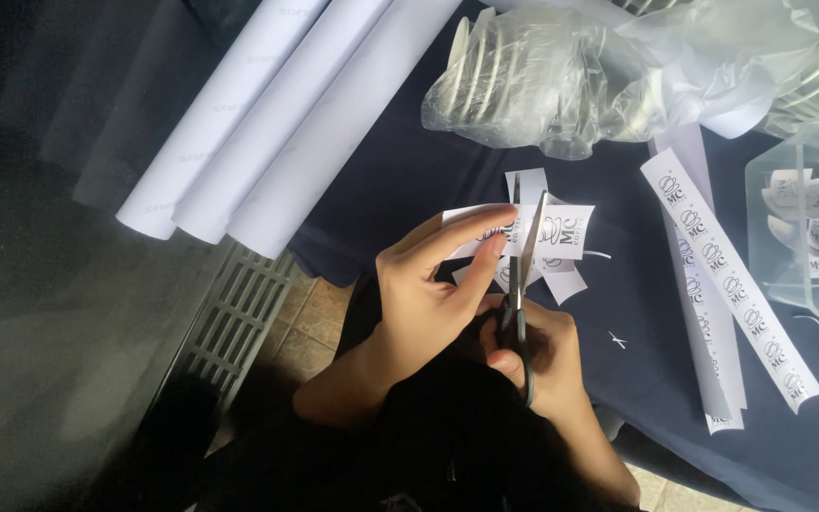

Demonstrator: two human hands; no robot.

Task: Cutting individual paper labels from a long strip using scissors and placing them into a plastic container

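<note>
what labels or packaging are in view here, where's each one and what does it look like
Cut labels: small white slips with dark printing, at the scissors.
Label strips: long, white, printed, lying right.
Plastic tub: clear, far right, holding cut slips.
Plastic bag: clear, crumpled, top centre.
Paper rolls: white, top left.

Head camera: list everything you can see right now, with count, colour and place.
Paper rolls: three, white, side by side at upper left.
Dark cloth: one, navy, covering the work surface.
Plastic bag: one, clear and crumpled, with banded items inside, top centre.
Printed strips: a few long white ones with repeated dark marks, lying at right.
Plastic container: one, clear, right edge, holding cut white labels.
Cut labels: several small white pieces, centre, under the blades.
Floor grate: one, pale, lower left.
Scissors: one pair, dark handles, blades open over a label.
Left hand: holds the label being cut.
Right hand: grips the scissors handles.
</note>
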